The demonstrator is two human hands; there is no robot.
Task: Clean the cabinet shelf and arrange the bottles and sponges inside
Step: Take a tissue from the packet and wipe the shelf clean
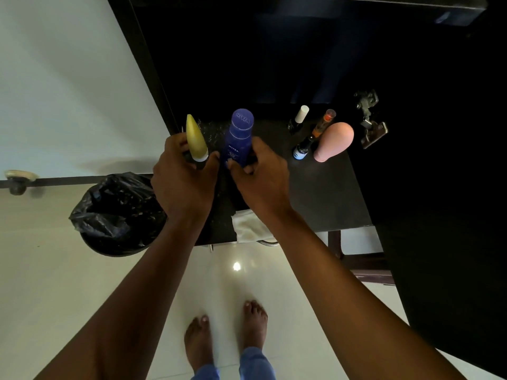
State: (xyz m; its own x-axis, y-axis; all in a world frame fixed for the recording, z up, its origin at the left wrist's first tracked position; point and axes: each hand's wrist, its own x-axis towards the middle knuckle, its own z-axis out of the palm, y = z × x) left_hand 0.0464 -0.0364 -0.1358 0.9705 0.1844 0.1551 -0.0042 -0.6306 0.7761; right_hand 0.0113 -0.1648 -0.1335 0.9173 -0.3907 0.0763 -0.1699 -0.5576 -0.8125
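The left hand (182, 176) is wrapped around the base of a gold-capped bottle (195, 142), and the right hand (260, 176) grips the lower part of a blue Nivea bottle (239, 138); both bottles stand upright, side by side, at the left end of the dark shelf (329, 193). They are tall and narrow, so a nudge between them could tip one. A slip to the left might drop the gold-capped bottle over the shelf edge towards the black-lined bin (118, 215). The pink sponge (333, 142) and small bottles (301, 149) stand well apart to the right, while a white cloth (248, 226) overhangs the front edge and could slide off.
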